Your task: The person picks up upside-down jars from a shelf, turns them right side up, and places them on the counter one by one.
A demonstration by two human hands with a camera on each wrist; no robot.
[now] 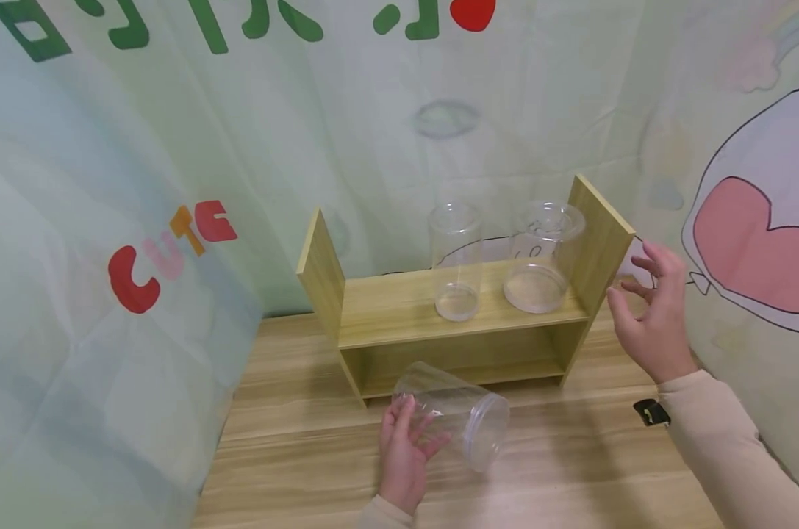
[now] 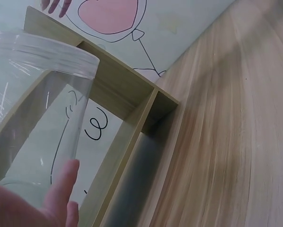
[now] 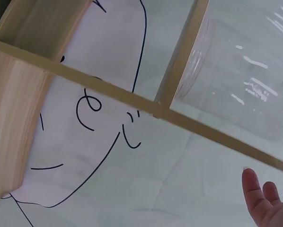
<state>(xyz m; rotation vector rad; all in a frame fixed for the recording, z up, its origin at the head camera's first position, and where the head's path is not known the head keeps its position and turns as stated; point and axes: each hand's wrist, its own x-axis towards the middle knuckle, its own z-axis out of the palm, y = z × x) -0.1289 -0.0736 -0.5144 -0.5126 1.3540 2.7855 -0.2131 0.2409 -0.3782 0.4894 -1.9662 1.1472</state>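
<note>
My left hand [image 1: 402, 459] grips a clear plastic jar [image 1: 439, 393] by its side, in front of the wooden shelf [image 1: 399, 338]. The jar is tipped over sideways, its ringed end [image 1: 488, 433] pointing right and toward me. In the left wrist view the jar [image 2: 42, 61] fills the upper left, with fingers of that hand beneath. Beside the shelf's right side panel [image 1: 600, 242], my right hand [image 1: 657, 316] is raised with fingers loosely bent and nothing between them. The right wrist view shows its fingertips [image 3: 250, 177] just off the panel's edge.
On the upper board stand a tall narrow clear jar [image 1: 456, 264] and a wider clear jar [image 1: 538, 264], the latter near the right panel. A wood-grain table [image 1: 293, 455] bears the shelf. Printed cloth [image 1: 373, 132] hangs close behind and on both sides.
</note>
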